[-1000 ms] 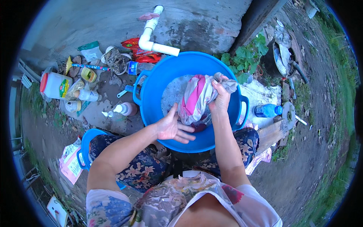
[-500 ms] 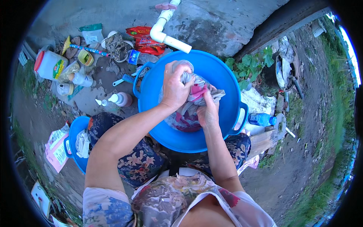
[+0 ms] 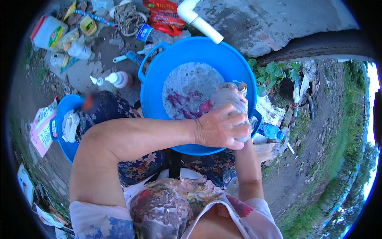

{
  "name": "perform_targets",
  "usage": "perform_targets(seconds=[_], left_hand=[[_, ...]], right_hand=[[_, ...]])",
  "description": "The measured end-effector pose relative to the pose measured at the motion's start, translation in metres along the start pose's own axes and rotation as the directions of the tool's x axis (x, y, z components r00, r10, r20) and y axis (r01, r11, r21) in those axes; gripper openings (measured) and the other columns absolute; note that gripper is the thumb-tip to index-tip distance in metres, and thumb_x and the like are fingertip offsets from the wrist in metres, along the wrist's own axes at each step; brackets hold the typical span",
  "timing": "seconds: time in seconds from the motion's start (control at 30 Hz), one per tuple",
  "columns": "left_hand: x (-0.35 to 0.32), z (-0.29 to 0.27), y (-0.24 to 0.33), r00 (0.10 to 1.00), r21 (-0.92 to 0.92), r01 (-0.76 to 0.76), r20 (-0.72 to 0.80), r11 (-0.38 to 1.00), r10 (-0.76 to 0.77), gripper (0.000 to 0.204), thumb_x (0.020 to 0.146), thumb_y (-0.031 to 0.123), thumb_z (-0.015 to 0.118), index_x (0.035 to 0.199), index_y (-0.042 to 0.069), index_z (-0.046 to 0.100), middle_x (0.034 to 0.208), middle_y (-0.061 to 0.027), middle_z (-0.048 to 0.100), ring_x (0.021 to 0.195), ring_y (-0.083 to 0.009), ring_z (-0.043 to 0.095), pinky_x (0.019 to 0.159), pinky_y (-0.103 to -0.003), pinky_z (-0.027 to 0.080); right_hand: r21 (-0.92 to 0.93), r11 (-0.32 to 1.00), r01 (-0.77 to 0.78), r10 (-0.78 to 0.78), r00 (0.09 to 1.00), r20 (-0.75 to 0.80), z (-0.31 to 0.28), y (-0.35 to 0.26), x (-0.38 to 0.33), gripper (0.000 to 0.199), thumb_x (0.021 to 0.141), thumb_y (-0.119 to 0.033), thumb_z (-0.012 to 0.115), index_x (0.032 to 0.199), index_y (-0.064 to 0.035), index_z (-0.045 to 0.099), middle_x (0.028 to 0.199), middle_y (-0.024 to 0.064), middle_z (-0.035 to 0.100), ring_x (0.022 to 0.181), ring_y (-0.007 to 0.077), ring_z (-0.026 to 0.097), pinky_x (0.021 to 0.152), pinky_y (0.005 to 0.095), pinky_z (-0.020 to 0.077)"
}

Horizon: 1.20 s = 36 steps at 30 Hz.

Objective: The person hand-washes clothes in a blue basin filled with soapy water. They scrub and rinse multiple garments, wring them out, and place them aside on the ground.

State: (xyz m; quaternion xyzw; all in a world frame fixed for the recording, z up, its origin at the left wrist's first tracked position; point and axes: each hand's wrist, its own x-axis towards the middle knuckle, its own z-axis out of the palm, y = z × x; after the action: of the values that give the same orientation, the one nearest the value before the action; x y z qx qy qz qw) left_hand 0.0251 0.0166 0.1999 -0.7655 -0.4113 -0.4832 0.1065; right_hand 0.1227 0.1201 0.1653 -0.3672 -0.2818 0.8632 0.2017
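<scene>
A wet grey and pink cloth [image 3: 227, 99] is bunched up at the right side of a large blue basin [image 3: 153, 97]. My left hand [image 3: 223, 125] reaches across and is closed round the bundle, knuckles up. My right hand [image 3: 246, 145] is on the same cloth, mostly hidden behind the left hand and the fabric. Pink fabric [image 3: 205, 106] trails from the bundle down into soapy water [image 3: 191, 79]. Dark pink patches of cloth show through the suds.
A white pipe [image 3: 199, 24] hangs over the basin's far rim. At left are pump bottles [image 3: 120, 79], a brush [image 3: 133, 58] and a smaller blue basin [image 3: 65, 137] holding white cloth. A blue-capped bottle [image 3: 271, 130] lies right, below a leafy plant [image 3: 274, 73].
Both hands have moved right and nearer with the bunched cloth, from mid-basin to its right side. My left hand has turned over the bundle. The foamy water is now more exposed.
</scene>
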Motion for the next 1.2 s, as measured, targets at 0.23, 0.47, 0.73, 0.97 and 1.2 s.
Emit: perform_targets(seconds=[0.23,0.47,0.73,0.97,1.2], left_hand=[[-0.021,0.007,-0.002,0.979,-0.086,-0.145,0.134,0.986,0.156,0.007,0.067,0.027,0.059,0.064,0.025,0.054,0.086,0.0033,0.051,0.089,-0.0165,0.051,0.066,-0.035,0.038],[-0.038,0.013,-0.002,0.934,-0.161,-0.222,0.248,0.962,0.257,0.009,0.067,0.026,0.059,0.061,0.023,0.053,0.076,0.003,0.048,0.083,-0.0168,0.048,0.067,-0.035,0.039],[-0.008,0.001,-0.041,0.936,-0.302,0.222,0.334,0.927,-0.115,0.068,0.071,0.034,0.07,0.129,0.016,0.041,0.107,-0.0077,0.05,0.106,-0.0291,0.048,0.087,-0.042,0.04],[0.0,-0.02,-0.053,0.171,-0.54,0.772,0.684,-0.335,-0.709,0.076,0.092,0.062,0.035,0.148,0.014,0.014,0.147,-0.0161,0.027,0.131,-0.0339,0.037,0.104,-0.054,0.031],[0.021,-0.04,-0.048,0.068,-0.753,0.333,0.62,-0.568,-0.782,0.058,0.091,0.057,0.047,0.131,0.015,0.045,0.127,-0.0109,0.054,0.111,-0.0265,0.058,0.093,-0.051,0.046]], right_hand=[[-0.416,0.9,-0.13,0.089,0.989,-0.117,0.004,-0.005,0.009,0.034,0.072,-0.016,0.071,0.102,-0.0067,0.056,0.088,0.0073,0.061,0.075,0.0177,0.061,0.065,0.0339,0.0517],[-0.791,0.578,-0.2,0.119,0.98,-0.161,-0.006,0.02,0.027,0.027,0.072,-0.015,0.072,0.094,-0.0071,0.06,0.083,0.0042,0.062,0.07,0.0135,0.058,0.062,0.031,0.049],[-0.29,0.94,0.178,-0.233,0.958,-0.166,-0.084,0.013,0.056,0.025,0.089,-0.026,0.057,0.11,-0.0134,0.048,0.084,0.005,0.06,0.073,0.0213,0.059,0.066,0.0374,0.0515],[-0.224,0.477,0.85,-0.873,0.429,-0.233,0.024,-0.043,0.021,0.032,0.072,0.007,0.069,0.096,-0.0033,0.05,0.092,0.0088,0.057,0.081,0.016,0.057,0.075,0.0295,0.0491],[-0.455,0.087,0.886,-0.984,0.147,0.098,0.039,-0.02,-0.019,0.051,0.066,0.004,0.077,0.106,-0.0085,0.047,0.1,0.0084,0.053,0.094,0.019,0.055,0.084,0.0334,0.0457]])
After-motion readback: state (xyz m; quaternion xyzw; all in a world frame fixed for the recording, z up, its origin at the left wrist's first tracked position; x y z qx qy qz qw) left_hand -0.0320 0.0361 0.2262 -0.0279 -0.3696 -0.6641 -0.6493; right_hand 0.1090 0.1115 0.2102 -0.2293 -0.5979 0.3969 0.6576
